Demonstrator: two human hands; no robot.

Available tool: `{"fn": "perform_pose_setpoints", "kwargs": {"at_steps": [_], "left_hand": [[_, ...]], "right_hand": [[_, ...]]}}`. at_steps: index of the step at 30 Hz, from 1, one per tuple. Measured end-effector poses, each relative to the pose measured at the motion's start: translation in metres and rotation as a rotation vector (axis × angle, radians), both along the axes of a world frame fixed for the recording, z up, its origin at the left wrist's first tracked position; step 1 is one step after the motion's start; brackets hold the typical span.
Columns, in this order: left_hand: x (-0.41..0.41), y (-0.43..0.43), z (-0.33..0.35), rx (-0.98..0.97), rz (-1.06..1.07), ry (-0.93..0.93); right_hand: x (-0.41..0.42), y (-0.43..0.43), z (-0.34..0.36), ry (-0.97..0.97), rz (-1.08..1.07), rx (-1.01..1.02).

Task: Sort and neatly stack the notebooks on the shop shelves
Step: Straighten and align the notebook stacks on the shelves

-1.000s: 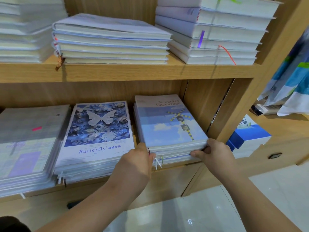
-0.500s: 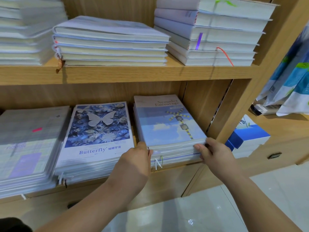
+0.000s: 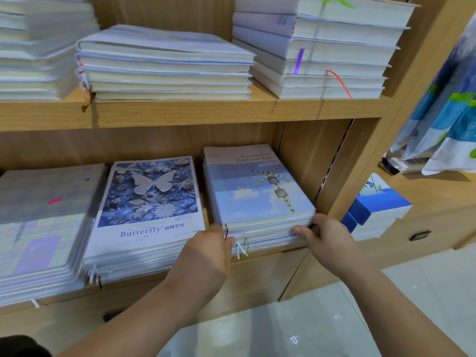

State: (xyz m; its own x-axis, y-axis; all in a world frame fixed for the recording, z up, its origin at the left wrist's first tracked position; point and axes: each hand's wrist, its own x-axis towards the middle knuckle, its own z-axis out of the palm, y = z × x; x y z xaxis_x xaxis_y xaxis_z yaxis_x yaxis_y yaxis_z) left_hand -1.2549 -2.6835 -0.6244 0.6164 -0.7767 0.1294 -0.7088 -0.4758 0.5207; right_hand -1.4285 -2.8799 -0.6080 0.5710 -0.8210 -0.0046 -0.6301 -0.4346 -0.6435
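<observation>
**Squaring the right-hand stack on the lower shelf**

The sky-cover notebook stack (image 3: 257, 197) lies flat at the right end of the lower shelf (image 3: 260, 269), close to the shelf's right side panel (image 3: 304, 155) and just beside the Butterfly notebook stack (image 3: 149, 202). Both hands are on its 2 front corners.

The right hand (image 3: 327, 240) is clamped on the front-right corner, with its thumb laid along the front edges of the notebooks and its fingers curled round the side. The left hand (image 3: 206, 256) sits against the front-left corner, in the gap between the 2 stacks. Its fingers are hidden behind the back of the hand, so I cannot tell whether it grips the notebooks or only presses on them.

The step in hand looks like aligning this stack rather than sorting it. The covers that show match, but the lower notebooks stick out a little further toward the shelf's front edge than the upper ones. Loose bookmark ribbons (image 3: 240, 249) hang over that edge.

The next move probably calls for even pressure from both corners, so the layers slide flush without the top notebook skewing or the stack crowding its neighbour. After that, the ribbons could be tucked in.
</observation>
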Motion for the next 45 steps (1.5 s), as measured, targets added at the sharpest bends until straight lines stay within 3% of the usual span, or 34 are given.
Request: {"fn": "perform_pose_setpoints", "kwargs": {"at_steps": [6, 15, 23, 30, 34, 45], "left_hand": [[-0.006, 0.002, -0.006, -0.152, 0.007, 0.039], [-0.003, 0.003, -0.011, -0.112, 0.016, -0.003], [-0.007, 0.003, -0.012, -0.206, 0.015, 0.017], [-0.009, 0.005, -0.006, -0.141, 0.028, 0.037], [-0.006, 0.002, 0.013, -0.011, 0.001, 0.03], [-0.004, 0.002, 0.041, -0.033, 0.042, 0.006]], "right_hand": [[0.001, 0.002, -0.002, -0.008, -0.031, -0.06], [-0.001, 0.004, -0.004, 0.003, -0.022, 0.01], [0.004, 0.007, -0.017, -0.015, -0.111, -0.119], [0.005, 0.005, -0.02, -0.077, -0.121, -0.089], [0.0, 0.001, -0.003, -0.001, -0.083, -0.051], [-0.007, 0.003, 0.012, -0.058, 0.051, -0.042]]}}
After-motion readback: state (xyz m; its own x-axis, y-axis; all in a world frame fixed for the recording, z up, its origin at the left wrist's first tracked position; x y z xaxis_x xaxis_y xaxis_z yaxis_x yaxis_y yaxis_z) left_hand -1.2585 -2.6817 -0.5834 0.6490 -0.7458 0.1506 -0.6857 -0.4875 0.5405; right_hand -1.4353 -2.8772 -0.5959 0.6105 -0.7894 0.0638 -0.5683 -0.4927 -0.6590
